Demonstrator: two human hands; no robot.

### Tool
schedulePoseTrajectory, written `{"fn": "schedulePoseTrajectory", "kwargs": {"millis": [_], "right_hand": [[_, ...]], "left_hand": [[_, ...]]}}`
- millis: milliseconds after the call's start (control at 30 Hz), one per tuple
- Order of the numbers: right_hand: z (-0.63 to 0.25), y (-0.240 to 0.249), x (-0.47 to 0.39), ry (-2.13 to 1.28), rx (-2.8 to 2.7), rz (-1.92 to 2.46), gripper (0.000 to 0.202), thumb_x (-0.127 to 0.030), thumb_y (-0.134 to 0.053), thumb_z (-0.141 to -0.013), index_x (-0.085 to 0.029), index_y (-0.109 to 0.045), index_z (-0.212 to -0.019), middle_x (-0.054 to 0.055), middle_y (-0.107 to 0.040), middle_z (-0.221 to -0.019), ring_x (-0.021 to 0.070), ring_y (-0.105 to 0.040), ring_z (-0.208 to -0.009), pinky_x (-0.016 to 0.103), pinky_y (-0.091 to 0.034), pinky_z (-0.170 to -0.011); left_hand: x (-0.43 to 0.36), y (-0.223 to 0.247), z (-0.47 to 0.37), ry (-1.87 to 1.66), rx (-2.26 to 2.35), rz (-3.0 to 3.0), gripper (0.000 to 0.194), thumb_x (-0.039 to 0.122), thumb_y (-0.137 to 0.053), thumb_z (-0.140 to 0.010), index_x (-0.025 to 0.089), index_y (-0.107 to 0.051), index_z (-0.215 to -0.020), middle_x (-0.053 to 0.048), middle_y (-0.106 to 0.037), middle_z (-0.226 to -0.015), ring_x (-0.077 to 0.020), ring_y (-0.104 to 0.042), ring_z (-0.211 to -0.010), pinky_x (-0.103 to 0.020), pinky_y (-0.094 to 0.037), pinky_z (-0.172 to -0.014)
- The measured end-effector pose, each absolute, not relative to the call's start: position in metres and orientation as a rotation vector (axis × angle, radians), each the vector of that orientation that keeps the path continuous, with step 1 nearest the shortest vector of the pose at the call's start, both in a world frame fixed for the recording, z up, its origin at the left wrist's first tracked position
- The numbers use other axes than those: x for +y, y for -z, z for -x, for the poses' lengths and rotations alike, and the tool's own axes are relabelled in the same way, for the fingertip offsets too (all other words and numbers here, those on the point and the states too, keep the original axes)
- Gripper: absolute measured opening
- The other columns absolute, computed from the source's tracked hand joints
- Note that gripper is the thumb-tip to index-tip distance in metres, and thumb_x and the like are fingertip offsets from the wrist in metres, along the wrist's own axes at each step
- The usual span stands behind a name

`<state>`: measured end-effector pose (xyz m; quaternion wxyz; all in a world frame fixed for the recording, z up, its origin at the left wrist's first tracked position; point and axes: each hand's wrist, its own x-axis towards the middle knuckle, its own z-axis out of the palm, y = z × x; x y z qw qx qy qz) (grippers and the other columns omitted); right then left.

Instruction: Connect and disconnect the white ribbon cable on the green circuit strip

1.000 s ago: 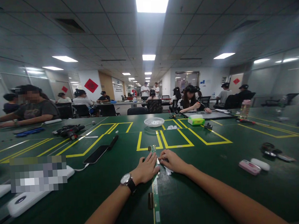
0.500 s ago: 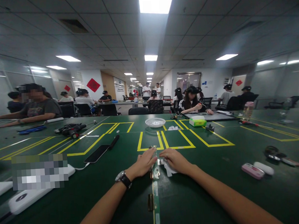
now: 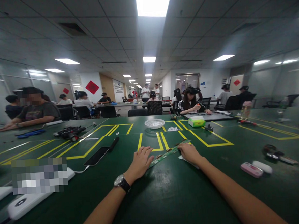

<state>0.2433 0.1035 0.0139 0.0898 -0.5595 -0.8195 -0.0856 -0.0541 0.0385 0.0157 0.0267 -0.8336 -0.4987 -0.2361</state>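
Observation:
A long narrow green circuit board strip (image 3: pixel 164 155) with brown connectors along one edge lies at a slant between my hands. My right hand (image 3: pixel 190 152) is closed around its far right end. A white wipe or piece of paper (image 3: pixel 180 157) pokes out from under that hand, mostly hidden. My left hand (image 3: pixel 141 162), with a watch on its wrist, rests by the near left end of the strip. Its fingers are spread, and the thumb is close to the strip; whether it touches is unclear.
On the green table (image 3: pixel 160 206) stand a white plastic basket (image 3: pixel 154 124) and a tissue pack (image 3: pixel 197 122). A phone (image 3: pixel 97 156) and white power bank (image 3: pixel 40 196) lie left; a pink case (image 3: pixel 251 170) and keys (image 3: pixel 278 154) lie right. Several people sit beyond.
The circuit board strip has turned from pointing straight away from me to a slant rising rightward. My right hand moved right with its end; my left hand moved slightly left and spread its fingers.

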Motion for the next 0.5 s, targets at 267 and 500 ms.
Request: {"fn": "schedulePoseTrajectory", "kwargs": {"millis": [267,500], "right_hand": [[-0.275,-0.003,0.119,0.333,-2.137,1.969,0.035,-0.015,-0.037,-0.088,-0.014,-0.065,-0.108,0.015,-0.061,-0.114,0.0266,-0.050,-0.110,0.037,-0.037,-0.088],[-0.271,-0.001,0.120,0.319,-2.123,1.977,0.036,-0.014,-0.035,-0.088,-0.015,-0.064,-0.108,0.016,-0.060,-0.116,0.0263,-0.048,-0.113,0.039,-0.033,-0.092]], "left_hand": [[0.030,-0.010,0.045,0.615,-1.446,2.692,0.044,0.046,-0.027,-0.098,0.028,-0.038,-0.137,-0.005,-0.043,-0.138,-0.0249,-0.031,-0.129,-0.042,-0.030,-0.101],[0.028,-0.010,0.040,0.595,-1.431,2.735,0.045,0.046,-0.027,-0.097,0.026,-0.040,-0.135,-0.006,-0.043,-0.138,-0.0245,-0.033,-0.127,-0.041,-0.031,-0.098]]}}
